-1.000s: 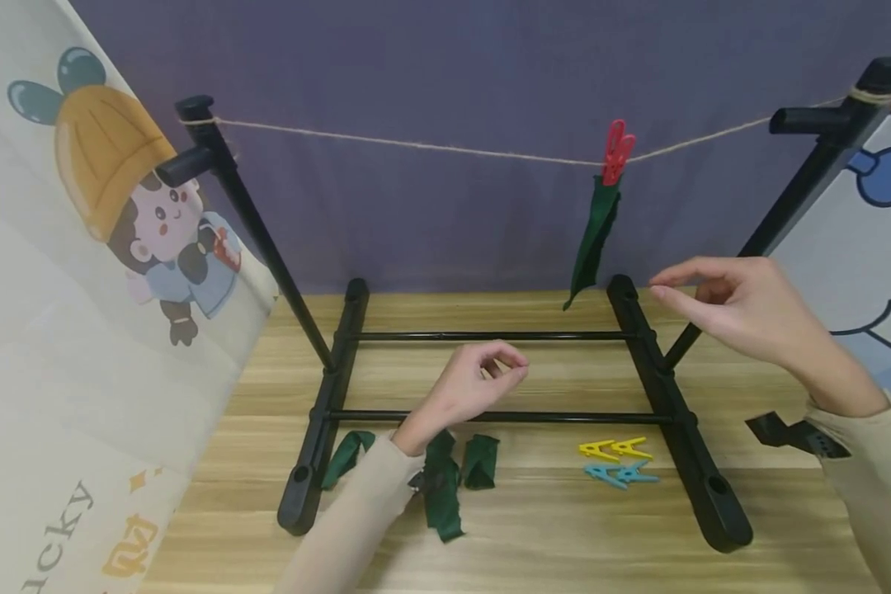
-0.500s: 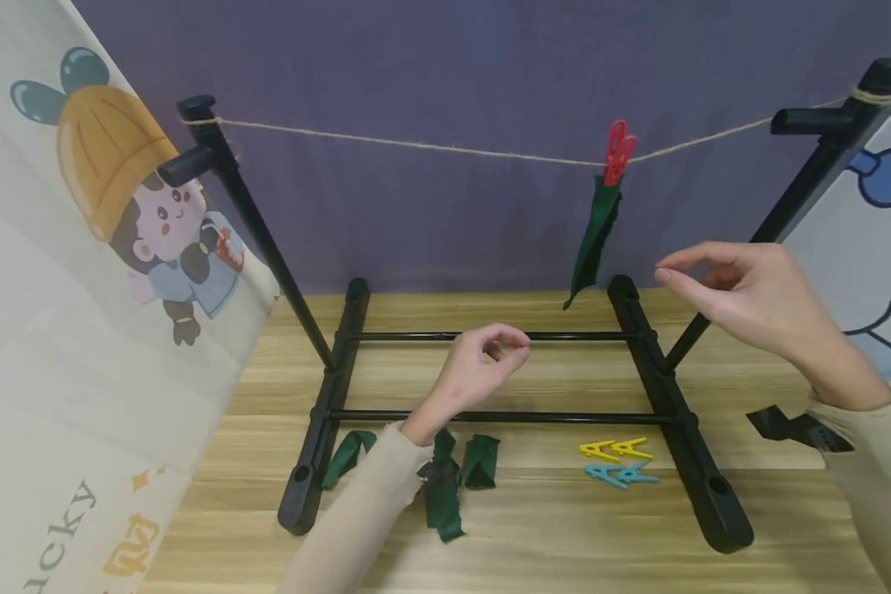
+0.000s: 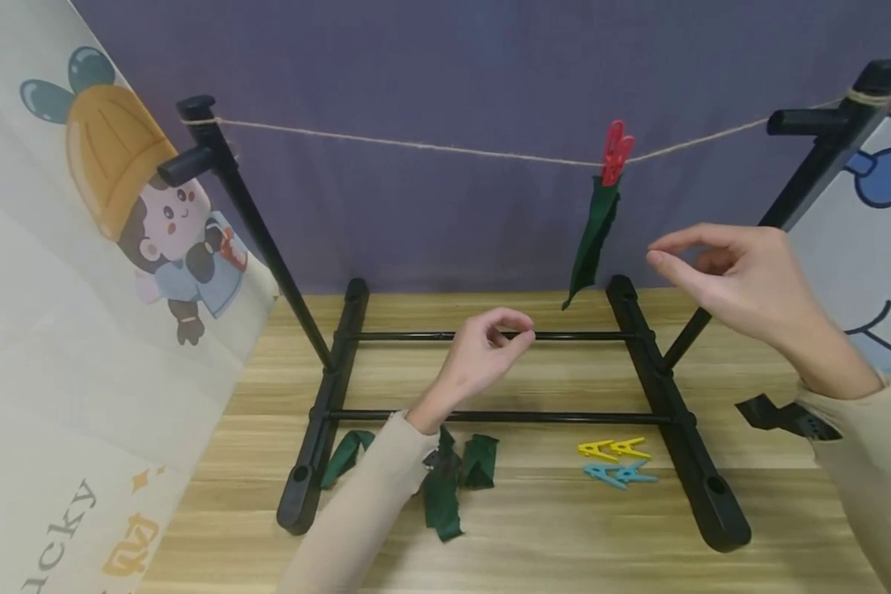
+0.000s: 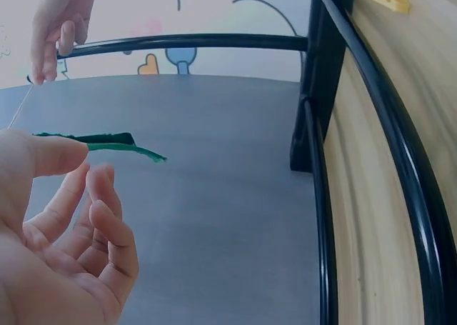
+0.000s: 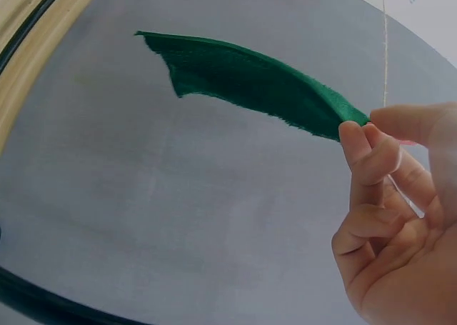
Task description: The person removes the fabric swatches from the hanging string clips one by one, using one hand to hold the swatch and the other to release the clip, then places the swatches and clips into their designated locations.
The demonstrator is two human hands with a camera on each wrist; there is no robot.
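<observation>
In the head view a strip of dark green cloth [image 3: 596,235] hangs from a string [image 3: 416,147], gripped by a red clothespin [image 3: 616,153]. My right hand [image 3: 746,280] hovers just right of the cloth, fingers loosely bent, holding nothing. My left hand [image 3: 483,351] floats lower, left of the strip, with its fingers loosely curved and nothing between them. From the left wrist, a narrow gap shows between the thumb and fingertips [image 4: 107,175]. The hanging cloth [image 5: 243,75] lines up behind the fingertips in the right wrist view, where the hand mostly hides the pin.
The string spans a black rack [image 3: 505,418] standing on a wooden table [image 3: 535,536]. Several green cloth pieces [image 3: 441,499] lie front left, partly behind the left sleeve. Two yellow clothespins [image 3: 615,448] and two blue ones [image 3: 620,473] lie beside the rack's right foot.
Both hands have risen a little, the left also drifting slightly right. The hanging cloth, its red clothespin and the things on the table stay as they were.
</observation>
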